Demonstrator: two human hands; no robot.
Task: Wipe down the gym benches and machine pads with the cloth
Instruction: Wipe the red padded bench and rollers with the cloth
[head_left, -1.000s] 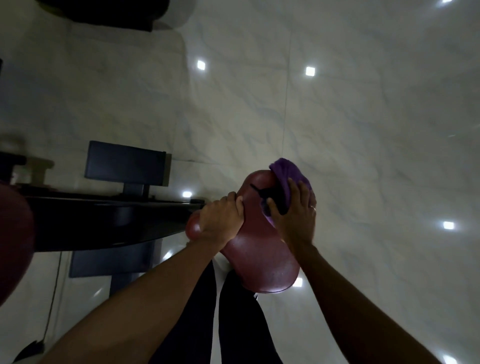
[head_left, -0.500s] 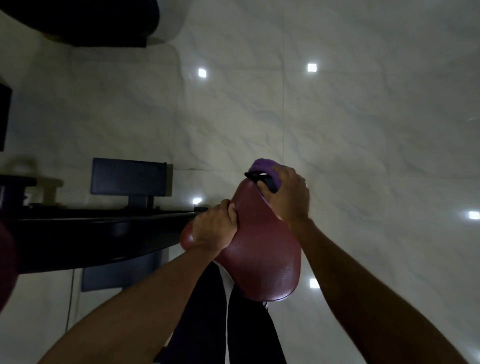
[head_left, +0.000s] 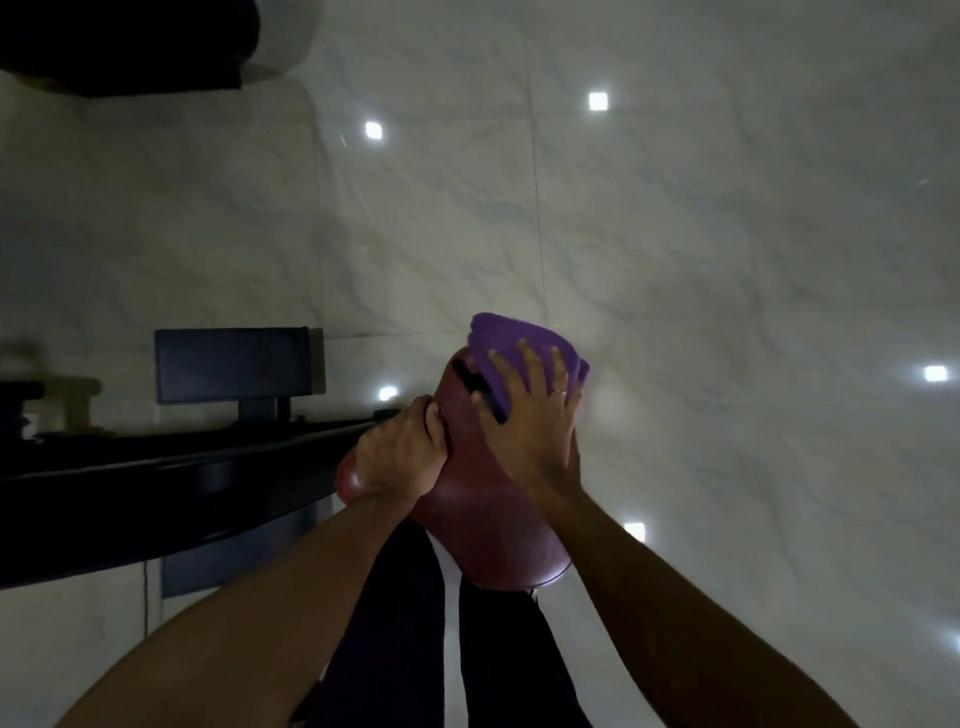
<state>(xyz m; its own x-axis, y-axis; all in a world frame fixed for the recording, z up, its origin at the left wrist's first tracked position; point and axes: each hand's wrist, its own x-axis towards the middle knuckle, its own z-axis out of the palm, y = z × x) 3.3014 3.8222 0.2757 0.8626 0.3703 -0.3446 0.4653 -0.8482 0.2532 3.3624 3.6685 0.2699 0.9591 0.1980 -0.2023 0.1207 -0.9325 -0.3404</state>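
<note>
Cloth (head_left: 524, 343), purple, judged soft and light, best held under a flat palm, is pressed onto the far end of the pad (head_left: 488, 514) by the spread right hand (head_left: 535, 421).

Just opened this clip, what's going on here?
A person is wiping a maroon seat pad on a gym machine. The right hand presses a purple cloth flat against the pad's far end, fingers spread. The left hand grips the pad's left edge, apparently steadying it. A black machine frame runs off to the left above the glossy tiled floor.
</note>
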